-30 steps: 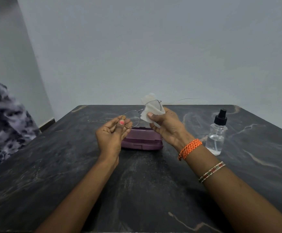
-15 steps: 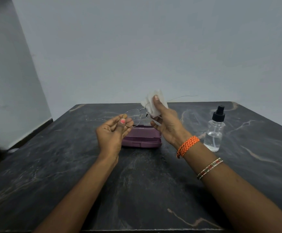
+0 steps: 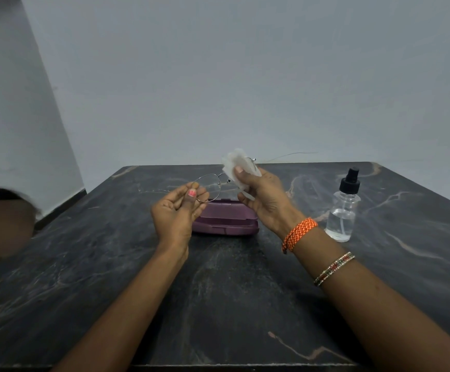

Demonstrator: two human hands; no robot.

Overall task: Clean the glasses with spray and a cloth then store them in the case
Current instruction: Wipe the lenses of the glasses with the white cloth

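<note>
Your left hand pinches the rim of the near lens of the glasses between thumb and fingers, holding the thin metal frame up above the bench. Your right hand grips the white cloth, folded round the other lens with the thumb pressed on its front; one temple arm sticks out to the right behind it. The purple case lies shut on the bench directly below and behind both hands. The clear spray bottle with its black nozzle stands upright to the right of the case, apart from it. A blurred person shows at the left edge.
</note>
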